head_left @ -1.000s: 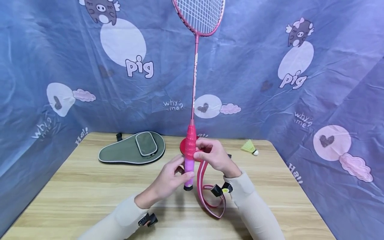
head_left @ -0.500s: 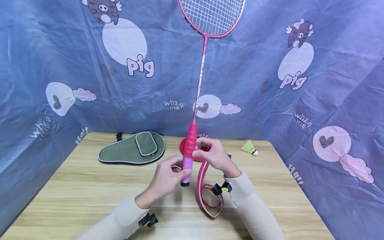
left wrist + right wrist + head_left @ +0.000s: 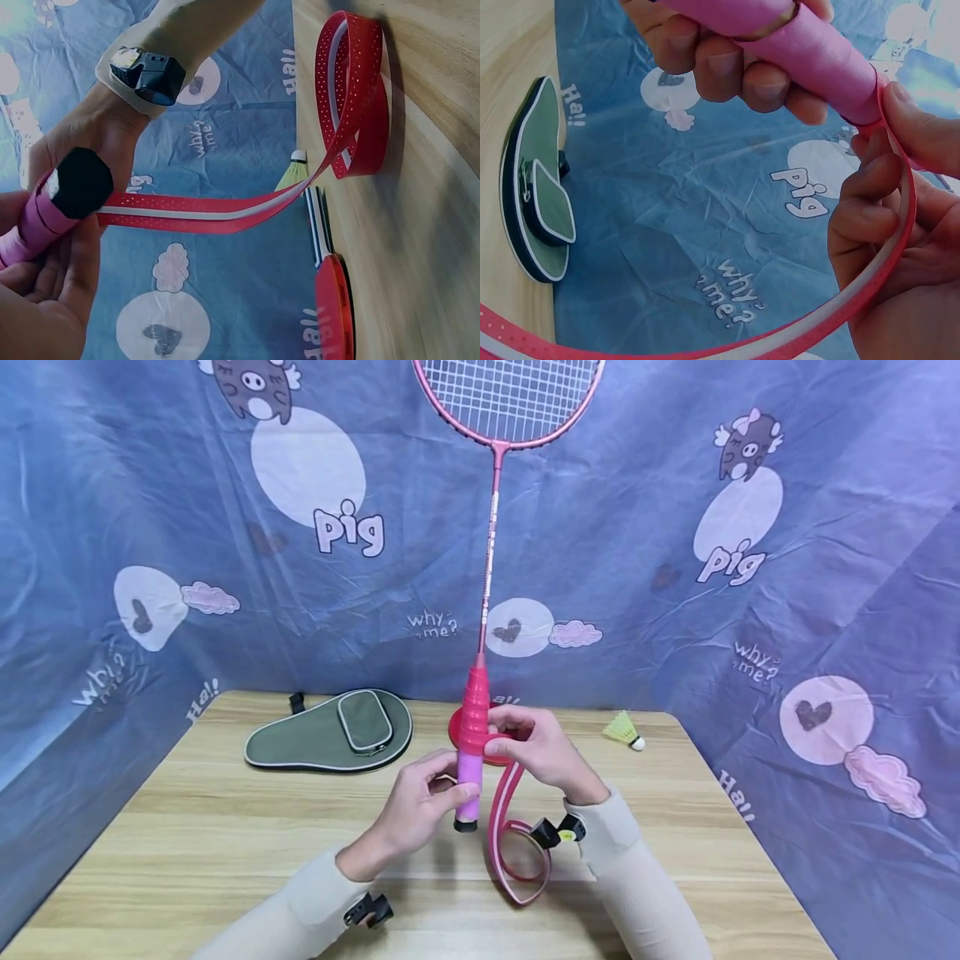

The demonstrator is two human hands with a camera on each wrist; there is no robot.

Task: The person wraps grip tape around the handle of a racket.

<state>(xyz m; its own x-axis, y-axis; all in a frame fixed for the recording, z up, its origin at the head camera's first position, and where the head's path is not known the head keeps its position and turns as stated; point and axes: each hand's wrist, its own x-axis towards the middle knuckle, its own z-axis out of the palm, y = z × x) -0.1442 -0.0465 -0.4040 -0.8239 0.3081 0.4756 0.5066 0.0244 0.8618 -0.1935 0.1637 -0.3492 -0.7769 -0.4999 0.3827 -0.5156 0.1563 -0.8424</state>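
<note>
A pink badminton racket (image 3: pixel 491 552) stands nearly upright above the table, its head cut off by the top of the head view. Red grip tape (image 3: pixel 474 710) is wound round the upper handle; the lower handle (image 3: pixel 470 770) is bare pinkish purple with a black butt cap (image 3: pixel 81 183). My left hand (image 3: pixel 420 802) holds this lower part between thumb and fingers. My right hand (image 3: pixel 542 752) pinches the tape where it meets the handle. From there the loose strip (image 3: pixel 202 213), perforated with a pale centre line, hangs into a coil (image 3: pixel 367 97) at the table.
A green racket case (image 3: pixel 307 739) with a small pocket lies at the back left of the wooden table (image 3: pixel 225 827). Behind the handle is a red paddle (image 3: pixel 456 727), partly hidden. A yellow shuttlecock (image 3: pixel 624 730) lies at the back right. Blue printed cloth (image 3: pixel 630 527) surrounds the table.
The racket's head swings right, then back left, and its face turns more toward the head camera. The loose tape's lower loop shifts left and tightens. Both hands keep their holds.
</note>
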